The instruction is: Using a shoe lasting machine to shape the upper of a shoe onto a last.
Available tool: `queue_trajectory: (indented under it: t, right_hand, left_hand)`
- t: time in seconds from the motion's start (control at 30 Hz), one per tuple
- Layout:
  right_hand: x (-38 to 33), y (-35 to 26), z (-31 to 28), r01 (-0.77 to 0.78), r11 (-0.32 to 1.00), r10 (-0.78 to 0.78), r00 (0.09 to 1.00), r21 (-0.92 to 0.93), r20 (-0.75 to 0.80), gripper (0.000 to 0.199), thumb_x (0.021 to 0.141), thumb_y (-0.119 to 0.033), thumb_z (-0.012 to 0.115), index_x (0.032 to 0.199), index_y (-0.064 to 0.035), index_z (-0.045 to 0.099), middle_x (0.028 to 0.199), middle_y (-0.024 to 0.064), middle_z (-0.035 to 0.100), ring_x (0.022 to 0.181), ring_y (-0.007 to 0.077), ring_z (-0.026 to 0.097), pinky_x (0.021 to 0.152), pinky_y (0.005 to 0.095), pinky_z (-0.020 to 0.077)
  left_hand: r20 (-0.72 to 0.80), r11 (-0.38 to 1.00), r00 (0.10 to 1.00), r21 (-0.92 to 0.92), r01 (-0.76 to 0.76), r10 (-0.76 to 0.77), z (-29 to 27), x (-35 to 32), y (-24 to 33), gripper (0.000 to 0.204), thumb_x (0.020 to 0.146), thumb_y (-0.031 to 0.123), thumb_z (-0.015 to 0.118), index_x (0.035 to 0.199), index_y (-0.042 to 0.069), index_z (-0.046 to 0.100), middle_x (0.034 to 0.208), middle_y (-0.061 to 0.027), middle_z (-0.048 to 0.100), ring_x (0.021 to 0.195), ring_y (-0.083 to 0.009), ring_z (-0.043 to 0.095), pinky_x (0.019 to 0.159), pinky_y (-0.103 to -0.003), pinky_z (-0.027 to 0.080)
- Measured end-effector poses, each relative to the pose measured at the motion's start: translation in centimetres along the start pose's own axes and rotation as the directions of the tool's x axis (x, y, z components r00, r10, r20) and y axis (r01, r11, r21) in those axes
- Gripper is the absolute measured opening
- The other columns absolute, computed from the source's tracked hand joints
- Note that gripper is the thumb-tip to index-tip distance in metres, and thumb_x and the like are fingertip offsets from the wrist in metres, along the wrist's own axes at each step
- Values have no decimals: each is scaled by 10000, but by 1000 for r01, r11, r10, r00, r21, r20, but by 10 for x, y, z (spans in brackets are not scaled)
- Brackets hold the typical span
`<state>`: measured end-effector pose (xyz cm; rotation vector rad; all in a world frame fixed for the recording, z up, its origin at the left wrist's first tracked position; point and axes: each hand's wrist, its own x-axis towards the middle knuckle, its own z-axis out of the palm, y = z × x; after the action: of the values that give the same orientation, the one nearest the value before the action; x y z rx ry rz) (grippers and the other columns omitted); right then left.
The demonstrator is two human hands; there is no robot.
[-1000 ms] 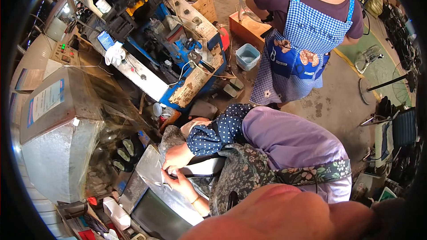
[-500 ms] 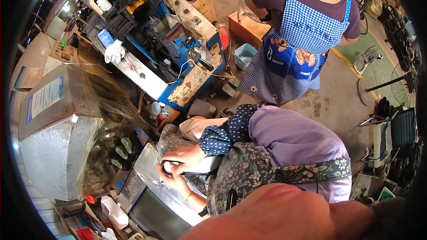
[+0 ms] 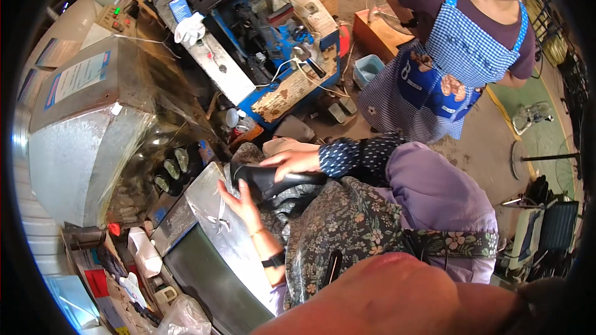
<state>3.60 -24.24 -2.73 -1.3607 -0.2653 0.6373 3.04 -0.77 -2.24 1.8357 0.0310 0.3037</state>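
On the lap, left hand (image 3: 239, 201) and right hand (image 3: 292, 161) clasp a black shoe (image 3: 273, 181).

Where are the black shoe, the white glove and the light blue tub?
black shoe (image 3: 267, 180), head view, on its glossy upper, between the two hands.
white glove (image 3: 189, 28), head view, on its palm, atop the blue machine.
light blue tub (image 3: 370, 68), head view, on its front wall.
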Motion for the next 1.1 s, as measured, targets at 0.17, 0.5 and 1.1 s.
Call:
queue_trajectory:
  t: [0.17,0.5,1.1]
  right_hand:
    - [-25,-89,-51,290,952,-305,932,-100,-198,713,765,-173,737,1411,7,494,1399,113,546,1225,164,534,1062,292,390]
    - [46,-258,-258,-430,301,-796,378,-851,-473,625,721,-545,658,1299,-310,641,1151,240,639,1007,399,640,937,454,495]
    - [88,-274,-295,-662,116,-587,556,-741,-588,716,710,-560,666,1390,-369,548,1343,166,584,1189,413,572,1034,509,435]
  left_hand:
    - [25,980,999,194,-29,25,-14,-68,-34,457,912,151,676,1296,-43,523,1336,-201,542,1261,-325,489,1108,-427,340]
    - [352,747,906,531,-400,235,-7,-68,-36,213,797,118,698,985,19,712,1136,-118,678,1174,-357,546,1051,-460,384]
    - [303,746,916,538,-393,263,-4,-58,-32,156,802,98,689,947,50,720,1049,-83,705,1083,-319,596,984,-419,424]
